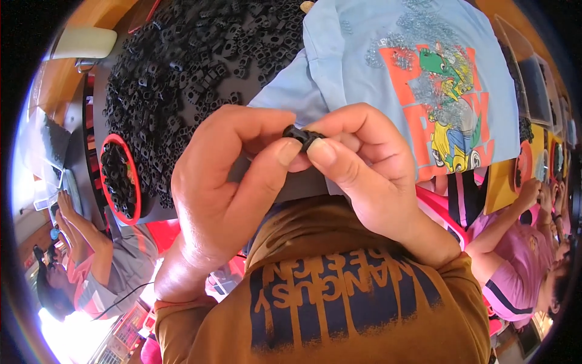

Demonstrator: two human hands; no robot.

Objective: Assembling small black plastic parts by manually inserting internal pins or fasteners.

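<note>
Between the fingertips of both hands is a small black plastic part (pixel 302 137), held up in front of my chest. My left hand (pixel 227 161) pinches its left end with thumb and forefinger. On the other end, my right hand (pixel 370 161) grips it the same way, thumb pressed on top. The fingers cover much of the part, so its full shape is hidden. Beyond my hands, a big heap of similar black parts (pixel 176 79) covers the dark table. To the right, small clear or silvery pieces (pixel 445 82) lie scattered on a light blue printed shirt (pixel 364 67).
A red-rimmed basket (pixel 138 182) of black parts stands at the left table edge. People sit on both sides: one in grey (pixel 130 258) at left, one in a pink shirt (pixel 515 261) at right. A clear bin (pixel 530 73) is at the far right.
</note>
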